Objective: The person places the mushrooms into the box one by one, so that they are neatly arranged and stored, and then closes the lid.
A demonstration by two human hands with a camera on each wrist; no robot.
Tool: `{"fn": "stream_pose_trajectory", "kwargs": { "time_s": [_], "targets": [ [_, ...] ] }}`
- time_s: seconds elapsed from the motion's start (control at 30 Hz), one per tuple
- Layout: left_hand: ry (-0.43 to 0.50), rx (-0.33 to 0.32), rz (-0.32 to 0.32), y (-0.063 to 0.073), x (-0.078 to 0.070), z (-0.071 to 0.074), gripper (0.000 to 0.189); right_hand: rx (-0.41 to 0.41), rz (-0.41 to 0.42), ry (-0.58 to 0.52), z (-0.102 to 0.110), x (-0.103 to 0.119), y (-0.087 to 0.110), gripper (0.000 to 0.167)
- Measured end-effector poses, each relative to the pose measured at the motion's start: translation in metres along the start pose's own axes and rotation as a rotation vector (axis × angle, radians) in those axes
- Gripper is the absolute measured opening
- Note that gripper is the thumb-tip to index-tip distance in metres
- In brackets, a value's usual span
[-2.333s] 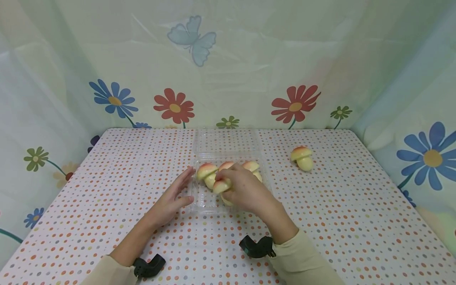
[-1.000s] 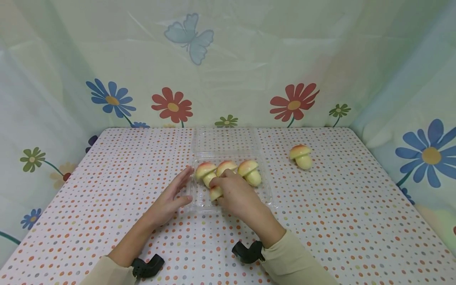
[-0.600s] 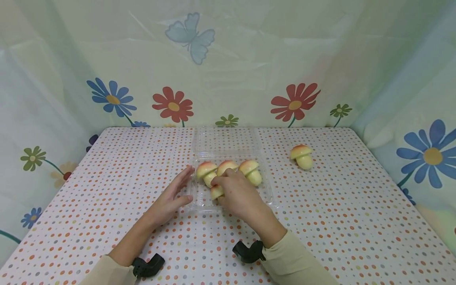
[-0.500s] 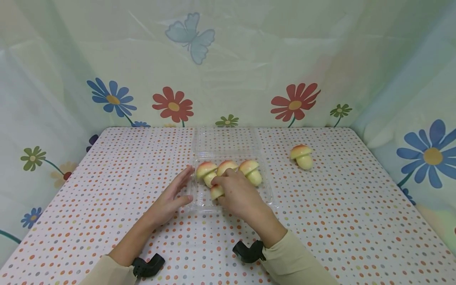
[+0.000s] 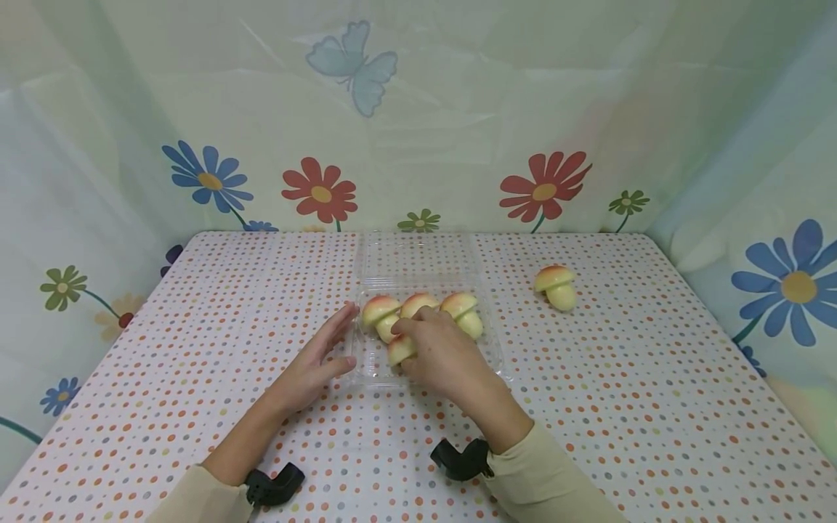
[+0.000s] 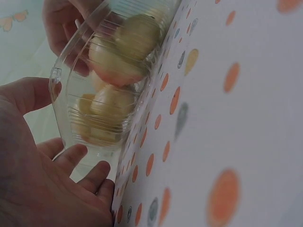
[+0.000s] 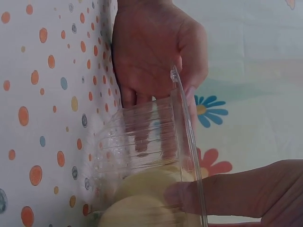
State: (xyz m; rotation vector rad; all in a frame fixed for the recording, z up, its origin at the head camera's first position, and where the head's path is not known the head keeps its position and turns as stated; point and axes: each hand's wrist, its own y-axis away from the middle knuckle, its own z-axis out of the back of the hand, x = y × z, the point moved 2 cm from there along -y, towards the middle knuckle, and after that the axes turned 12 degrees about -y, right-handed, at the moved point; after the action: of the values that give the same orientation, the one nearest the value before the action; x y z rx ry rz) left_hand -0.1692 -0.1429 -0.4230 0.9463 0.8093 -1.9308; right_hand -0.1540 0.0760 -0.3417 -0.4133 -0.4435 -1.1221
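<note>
My right hand (image 5: 447, 356) reaches into a clear plastic clamshell box (image 5: 493, 367) and pinches a mushroom figure (image 5: 400, 351) with a pale yellow stem and reddish cap, low in the near part. Its fingers hide part of that mushroom. Behind it stand a left mushroom (image 5: 381, 312), a middle mushroom (image 5: 418, 302) partly covered by the hand, and a right mushroom (image 5: 463, 314). My left hand (image 5: 307, 374) lies along the box's left side, fingers extended. In the left wrist view, the left thumb (image 6: 35, 92) touches the rim, and the other fingers sit close to the wall.
The box's clear lid (image 5: 418, 254) is folded back towards the rear table edge. One more mushroom (image 5: 556, 288) lies on the dotted tablecloth (image 5: 621, 378), to the right of the box. A flowered curtain (image 5: 431, 109) hangs behind the table.
My right hand has brought its mushroom down into the near part of the box, and the right rear mushroom is now less covered. My left hand has stayed at the box's side.
</note>
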Motion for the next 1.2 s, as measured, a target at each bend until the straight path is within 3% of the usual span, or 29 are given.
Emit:
{"fn": "stream_pose_trajectory", "kwargs": {
  "time_s": [0.43,1.2],
  "targets": [
    [0.011,0.004,0.011,0.0,0.0,0.0,0.081,-0.003,-0.008,0.005,0.007,0.004,0.001,0.047],
    [0.002,0.006,0.026,0.0,0.0,0.0,0.082,-0.196,0.004,-0.111,0.03,-0.002,0.0,0.053]
  ]
}}
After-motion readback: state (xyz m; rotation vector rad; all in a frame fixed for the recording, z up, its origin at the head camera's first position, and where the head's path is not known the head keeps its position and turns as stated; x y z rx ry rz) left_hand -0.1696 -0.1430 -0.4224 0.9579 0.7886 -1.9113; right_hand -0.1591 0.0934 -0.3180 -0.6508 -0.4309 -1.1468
